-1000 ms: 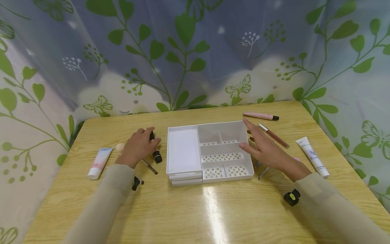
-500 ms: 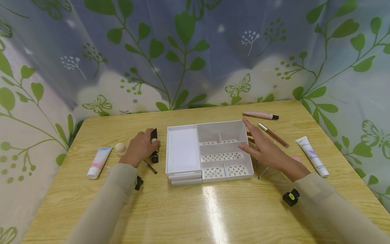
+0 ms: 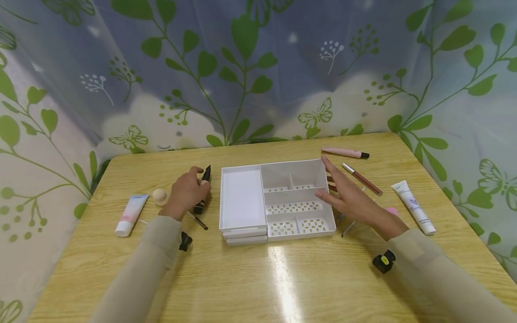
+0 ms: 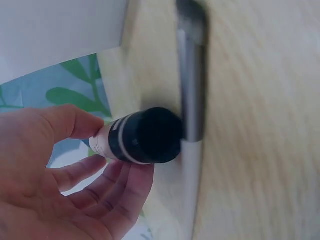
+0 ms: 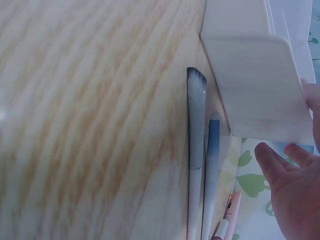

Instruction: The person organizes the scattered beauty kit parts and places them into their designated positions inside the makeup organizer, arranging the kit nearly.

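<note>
My left hand (image 3: 185, 193) pinches a black and pale-pink cosmetic tube (image 4: 135, 136) between thumb and fingers, left of a white organizer (image 3: 242, 197). The tube's black cap points towards me, low over the table. A makeup brush (image 4: 192, 90) lies beside the cap in the left wrist view. My right hand (image 3: 351, 193) rests at the organizer's right side with fingers extended, the thumb at its rim. Two slim brushes (image 5: 196, 150) lie below that hand. The organizer has a flat tray top on the left and divided compartments with perforated bottoms on the right.
A pink-white tube (image 3: 132, 215) and a round beige sponge (image 3: 159, 196) lie at left. To the right are a pink tube (image 3: 345, 153), a lip gloss (image 3: 362, 178), and a white tube (image 3: 414, 207). A patterned curtain (image 3: 258, 80) hangs behind the table.
The left hand's grip on the cosmetic tube has turned it from leaning left to leaning right, its cap moving slightly left. The right hand stays at the organizer.
</note>
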Action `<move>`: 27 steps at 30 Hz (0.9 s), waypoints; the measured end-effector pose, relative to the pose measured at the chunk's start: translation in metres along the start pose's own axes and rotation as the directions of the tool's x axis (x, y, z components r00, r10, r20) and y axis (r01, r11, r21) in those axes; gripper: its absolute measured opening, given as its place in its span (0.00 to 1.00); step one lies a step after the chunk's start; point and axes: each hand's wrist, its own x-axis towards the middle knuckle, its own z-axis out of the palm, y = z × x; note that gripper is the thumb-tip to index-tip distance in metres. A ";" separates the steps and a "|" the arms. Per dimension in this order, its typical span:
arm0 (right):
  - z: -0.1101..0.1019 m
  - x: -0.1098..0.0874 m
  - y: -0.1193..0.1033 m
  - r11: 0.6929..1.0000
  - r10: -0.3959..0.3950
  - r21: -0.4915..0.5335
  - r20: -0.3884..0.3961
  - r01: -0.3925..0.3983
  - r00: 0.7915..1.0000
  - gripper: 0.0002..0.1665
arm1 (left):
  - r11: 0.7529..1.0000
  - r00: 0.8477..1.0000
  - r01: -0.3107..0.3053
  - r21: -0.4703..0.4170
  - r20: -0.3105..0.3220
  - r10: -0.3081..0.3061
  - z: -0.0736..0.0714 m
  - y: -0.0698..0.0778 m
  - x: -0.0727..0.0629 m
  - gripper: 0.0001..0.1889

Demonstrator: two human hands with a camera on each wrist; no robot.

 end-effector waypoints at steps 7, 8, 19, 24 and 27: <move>0.000 0.001 0.000 0.999 -0.010 0.037 -0.002 0.010 1.000 0.56 | 0.996 1.000 0.005 -0.084 0.006 -0.004 -0.015 0.005 -0.003 0.34; 0.000 0.001 0.000 0.999 -0.011 0.040 -0.002 0.011 1.000 0.56 | 0.996 1.000 0.004 -0.091 0.006 -0.003 -0.018 0.006 -0.004 0.34; 0.001 0.003 0.000 0.997 -0.001 0.074 -0.002 0.001 1.000 0.56 | 0.988 0.995 -0.083 -0.129 -0.070 0.074 -0.044 0.024 -0.010 0.34; 0.002 0.004 0.001 0.996 0.000 0.084 -0.008 0.001 1.000 0.56 | 0.980 0.983 -0.145 -0.139 -0.136 0.126 -0.052 0.040 -0.015 0.33; 0.003 0.003 0.001 0.996 0.004 0.084 -0.011 -0.003 1.000 0.57 | 0.973 0.975 -0.177 -0.151 -0.165 0.152 -0.057 0.051 -0.018 0.32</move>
